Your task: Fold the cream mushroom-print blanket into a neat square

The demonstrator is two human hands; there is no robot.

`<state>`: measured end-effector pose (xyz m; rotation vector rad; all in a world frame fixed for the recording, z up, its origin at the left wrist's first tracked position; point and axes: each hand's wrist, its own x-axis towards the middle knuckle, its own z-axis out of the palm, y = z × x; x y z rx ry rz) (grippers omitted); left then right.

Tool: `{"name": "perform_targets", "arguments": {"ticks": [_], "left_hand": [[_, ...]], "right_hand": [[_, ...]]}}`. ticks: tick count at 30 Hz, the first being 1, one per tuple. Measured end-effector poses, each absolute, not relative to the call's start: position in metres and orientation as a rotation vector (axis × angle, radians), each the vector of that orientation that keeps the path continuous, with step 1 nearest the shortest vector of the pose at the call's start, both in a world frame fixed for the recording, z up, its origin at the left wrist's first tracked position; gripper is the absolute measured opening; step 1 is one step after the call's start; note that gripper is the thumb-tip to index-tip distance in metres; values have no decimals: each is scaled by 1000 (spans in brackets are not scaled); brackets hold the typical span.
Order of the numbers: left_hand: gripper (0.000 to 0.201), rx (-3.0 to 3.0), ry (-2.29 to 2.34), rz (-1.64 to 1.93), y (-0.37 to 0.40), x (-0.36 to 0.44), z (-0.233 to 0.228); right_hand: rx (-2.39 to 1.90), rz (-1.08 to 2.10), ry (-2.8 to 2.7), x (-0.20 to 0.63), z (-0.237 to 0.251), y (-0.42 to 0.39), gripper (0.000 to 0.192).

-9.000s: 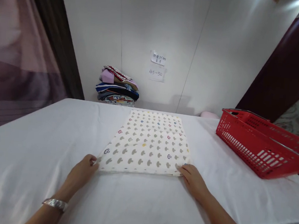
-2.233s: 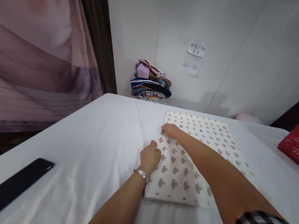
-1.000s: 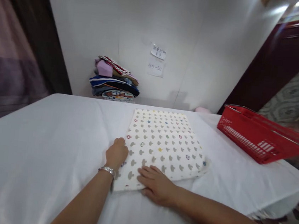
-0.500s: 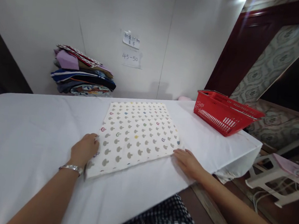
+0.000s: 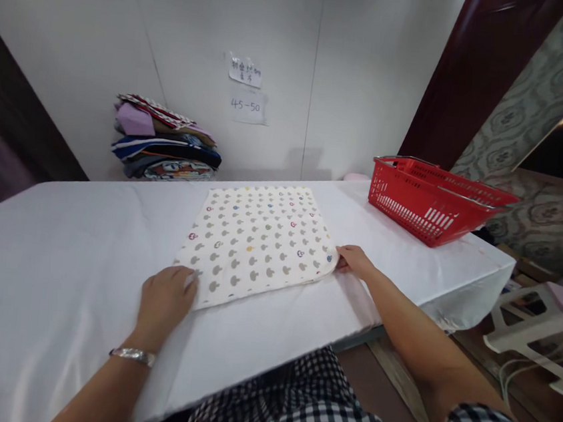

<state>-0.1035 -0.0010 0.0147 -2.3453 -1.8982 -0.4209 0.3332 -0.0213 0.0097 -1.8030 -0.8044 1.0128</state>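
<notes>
Mushroom-print cloth (image 5: pixel 263 236): flat, four-sided | right hand (image 5: pixel 355 260): pinching corner | left hand (image 5: pixel 166 297): touching edge, grip unclear

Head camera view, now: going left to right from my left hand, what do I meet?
Left hand, mushroom-print cloth, right hand, red basket, white stool.

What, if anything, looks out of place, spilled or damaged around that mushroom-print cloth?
Nothing looks spilled or damaged, the mushroom-print cloth included. Slightly untidy: the folded fabric stack by the wall, its layers jutting unevenly at the sides.
</notes>
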Motion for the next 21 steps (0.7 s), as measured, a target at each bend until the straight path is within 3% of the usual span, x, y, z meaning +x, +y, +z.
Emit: {"name": "perform_targets", "arguments": {"ticks": [6, 12, 21], "left_hand": [[28, -2607, -1687, -515, -15, -59, 19], [26, -3019, -1438, -714, -18, 41, 38], [21, -3293, -1499, -735, -4, 182, 35]], "right_hand": [[-1684, 1099, -763, 331, 9, -19, 16], [-1585, 1004, -719, 327, 2, -27, 26], [-1460, 890, -785, 323, -8, -31, 39]]}}
